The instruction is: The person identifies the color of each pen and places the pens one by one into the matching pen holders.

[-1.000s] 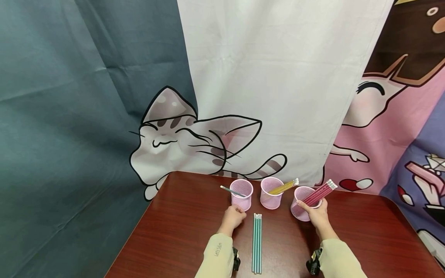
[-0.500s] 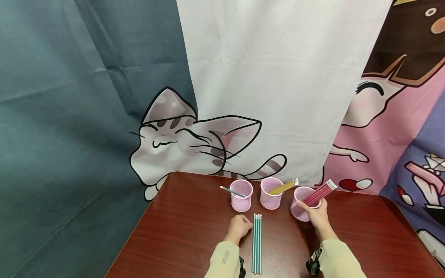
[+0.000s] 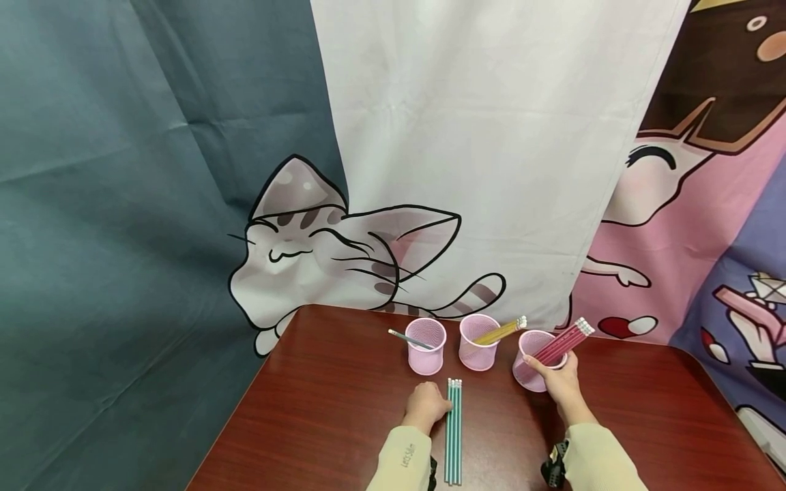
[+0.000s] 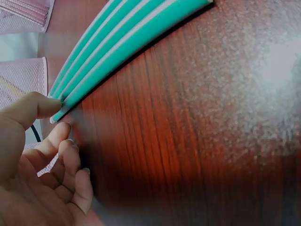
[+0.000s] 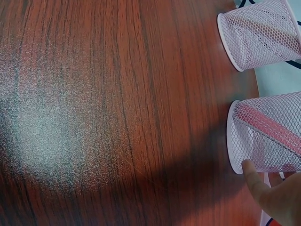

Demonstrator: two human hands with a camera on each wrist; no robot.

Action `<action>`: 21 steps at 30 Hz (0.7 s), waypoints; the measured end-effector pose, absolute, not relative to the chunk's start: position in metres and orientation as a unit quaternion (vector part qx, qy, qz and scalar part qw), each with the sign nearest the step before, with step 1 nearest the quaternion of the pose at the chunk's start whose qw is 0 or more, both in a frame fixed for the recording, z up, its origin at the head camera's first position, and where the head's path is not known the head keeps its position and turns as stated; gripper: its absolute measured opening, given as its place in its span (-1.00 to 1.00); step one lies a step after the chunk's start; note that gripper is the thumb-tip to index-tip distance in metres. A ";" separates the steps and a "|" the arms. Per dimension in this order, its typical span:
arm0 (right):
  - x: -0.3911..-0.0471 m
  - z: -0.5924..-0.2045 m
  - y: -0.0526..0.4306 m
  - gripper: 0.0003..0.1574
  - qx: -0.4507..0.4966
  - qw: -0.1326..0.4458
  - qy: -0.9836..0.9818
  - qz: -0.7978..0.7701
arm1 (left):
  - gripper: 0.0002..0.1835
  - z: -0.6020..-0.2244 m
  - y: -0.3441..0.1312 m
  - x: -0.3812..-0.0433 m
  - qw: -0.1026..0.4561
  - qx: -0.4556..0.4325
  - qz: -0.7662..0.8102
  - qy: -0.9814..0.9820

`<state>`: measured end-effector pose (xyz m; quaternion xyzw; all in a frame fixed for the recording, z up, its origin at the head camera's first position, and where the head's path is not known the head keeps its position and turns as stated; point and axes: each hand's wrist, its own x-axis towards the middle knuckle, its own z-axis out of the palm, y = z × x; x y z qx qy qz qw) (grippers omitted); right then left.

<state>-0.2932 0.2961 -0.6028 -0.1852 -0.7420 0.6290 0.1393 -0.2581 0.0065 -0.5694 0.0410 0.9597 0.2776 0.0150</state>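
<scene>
Several teal pencils (image 3: 454, 433) lie side by side on the table, eraser ends away from me. My left hand (image 3: 426, 405) is at their left side near those ends. In the left wrist view its thumb (image 4: 44, 106) touches the nearest pencil, while the index fingertip sits just beside it with a gap visible. My right hand (image 3: 561, 382) grips the right-hand pink mesh pencil cup (image 3: 527, 374), which holds several dark pink pencils (image 3: 561, 343) leaning right. The right wrist view shows a finger (image 5: 254, 179) against the mesh near the cup's base.
A middle mesh cup (image 3: 477, 356) holds yellow pencils (image 3: 500, 333). The left mesh cup (image 3: 425, 361) has one teal pencil (image 3: 408, 338) leaning left over its rim. All stand near the back of the brown wooden table (image 3: 319, 409), before a printed cloth (image 3: 491, 170).
My left hand has moved from in front of the left cup, rightward and toward me, to the teal pencils. My right hand stays on the right cup.
</scene>
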 end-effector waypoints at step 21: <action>-0.273 -0.573 0.279 0.38 -0.180 0.126 -0.754 0.619 | -0.64 -0.569 0.009 -0.260 0.015 -0.010 0.258 0.966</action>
